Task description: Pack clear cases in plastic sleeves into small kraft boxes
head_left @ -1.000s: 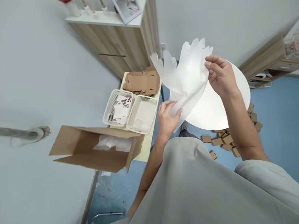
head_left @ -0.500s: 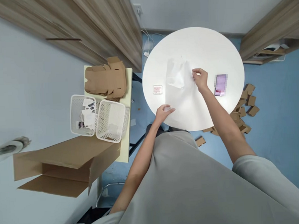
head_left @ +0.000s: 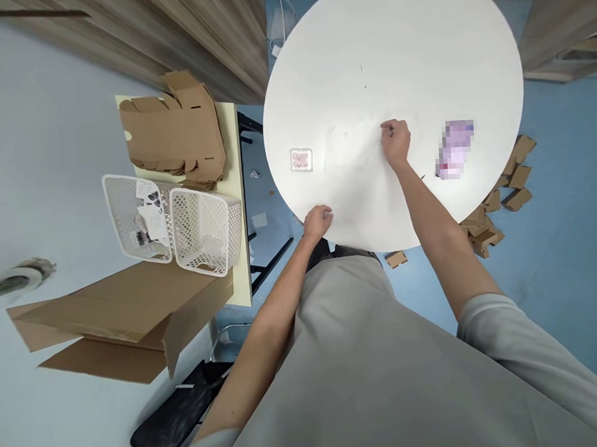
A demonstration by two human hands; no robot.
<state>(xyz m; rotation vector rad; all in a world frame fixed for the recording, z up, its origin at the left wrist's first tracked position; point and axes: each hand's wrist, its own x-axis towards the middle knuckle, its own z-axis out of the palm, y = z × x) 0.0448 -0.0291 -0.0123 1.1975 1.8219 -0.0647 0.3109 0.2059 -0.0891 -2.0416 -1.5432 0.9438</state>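
Note:
A thin translucent plastic sheet (head_left: 353,170) lies nearly flat on the white round table (head_left: 420,64), so faint that its outline barely shows. My left hand (head_left: 318,222) is closed at the sheet's near left corner, by the table's front edge. At its right side, the fingers of my right hand (head_left: 397,141) are pinched together on the edge. A small clear case with pink pieces (head_left: 302,160) sits left of the sheet. To the right of my right hand lies a purple phone (head_left: 455,150), blurred by pixels.
On a side table (head_left: 237,247) at left are flattened cardboard boxes (head_left: 174,133) and two white plastic baskets (head_left: 201,232), one with printed cards (head_left: 151,218). An open carton (head_left: 118,319) stands by them. Small brown boxes (head_left: 517,189) lie on the floor at right.
The sheet, raised and wrinkled before, now lies flatter on the table. My left hand's fingers have curled in. The view has shifted, so the table appears larger and higher.

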